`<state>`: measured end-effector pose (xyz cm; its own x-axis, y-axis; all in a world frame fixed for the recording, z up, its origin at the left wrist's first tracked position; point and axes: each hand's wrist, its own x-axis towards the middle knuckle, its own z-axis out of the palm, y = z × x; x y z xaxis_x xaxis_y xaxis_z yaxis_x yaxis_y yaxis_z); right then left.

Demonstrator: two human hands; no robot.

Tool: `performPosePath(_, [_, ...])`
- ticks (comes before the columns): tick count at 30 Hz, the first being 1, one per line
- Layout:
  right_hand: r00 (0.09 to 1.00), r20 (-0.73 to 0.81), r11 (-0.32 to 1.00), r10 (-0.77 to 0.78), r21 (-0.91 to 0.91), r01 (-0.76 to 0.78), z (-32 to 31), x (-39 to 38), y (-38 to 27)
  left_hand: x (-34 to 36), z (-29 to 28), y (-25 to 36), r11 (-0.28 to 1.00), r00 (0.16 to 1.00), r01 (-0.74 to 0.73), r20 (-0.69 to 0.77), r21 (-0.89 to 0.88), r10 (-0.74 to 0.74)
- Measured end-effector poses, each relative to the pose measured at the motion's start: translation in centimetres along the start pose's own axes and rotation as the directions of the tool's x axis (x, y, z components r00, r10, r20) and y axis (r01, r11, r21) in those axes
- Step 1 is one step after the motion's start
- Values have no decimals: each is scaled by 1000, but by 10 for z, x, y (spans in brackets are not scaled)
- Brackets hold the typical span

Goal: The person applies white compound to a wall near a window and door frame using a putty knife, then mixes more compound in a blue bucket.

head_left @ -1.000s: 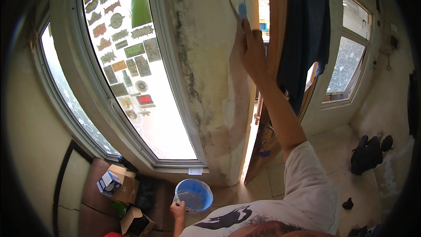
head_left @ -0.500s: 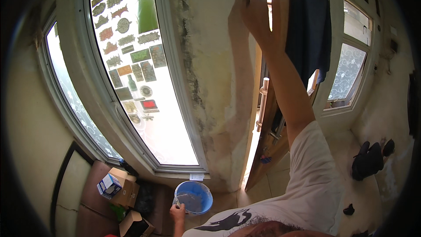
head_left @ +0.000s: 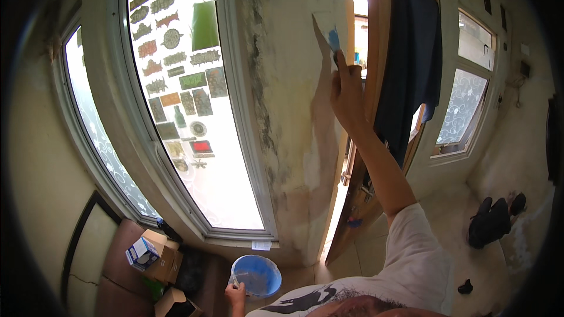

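Observation:
My right hand (head_left: 348, 91) is raised at the wall, closed around the dark handle of what looks like a putty knife (head_left: 334, 39) with a blue blade. The blade is at the stained wall strip (head_left: 296, 141) between window and door, its shadow to the left. Whether its edge touches the wall, I cannot tell. Low down, my left hand (head_left: 236, 294) grips the near left rim of a blue bucket (head_left: 276, 271). A small pale piece shows by its fingers, too small to name. The bucket's inside has greyish smears.
Left of the wall strip stands a tall window (head_left: 235, 199) covered with stickers. A wooden door (head_left: 341, 240) with dark cloth (head_left: 405, 53) hanging over it is close by my right arm. Open cartons (head_left: 164, 264) lie at lower left; a black object (head_left: 489, 223) is on the right floor.
My right hand has come down the wall with the putty knife, bringing its blade fully into view. The bucket and my left hand sit slightly lower and further left in the picture.

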<state>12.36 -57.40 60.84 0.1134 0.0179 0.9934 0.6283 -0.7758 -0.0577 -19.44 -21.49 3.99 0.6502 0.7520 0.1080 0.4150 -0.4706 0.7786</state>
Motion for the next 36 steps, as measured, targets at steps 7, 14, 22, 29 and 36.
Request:
performPosePath(7, [953, -240, 974, -186, -176, 146, -7, 126, -9, 16, 1, -1, 991, 991, 130, 18, -34, -129])
performPosePath(14, [948, -274, 980, -160, -159, 120, 29, 241, 8, 8, 16, -9, 991, 995, 81, -54, -102, -87])
performPosePath(22, [963, -190, 969, -193, -188, 158, 32, 186, 5, 5, 16, -27, 997, 997, 58, -53, -54, -61])
performPosePath(29, [992, -79, 994, -100, 31, 103, 6, 86, -5, 14, 9, -19, 997, 997, 75, -25, -12, -75])
performPosePath(36, [936, -199, 947, -291, -196, 253, -6, 151, 4, 15, -12, 24, 996, 995, 88, 41, 32, -89])
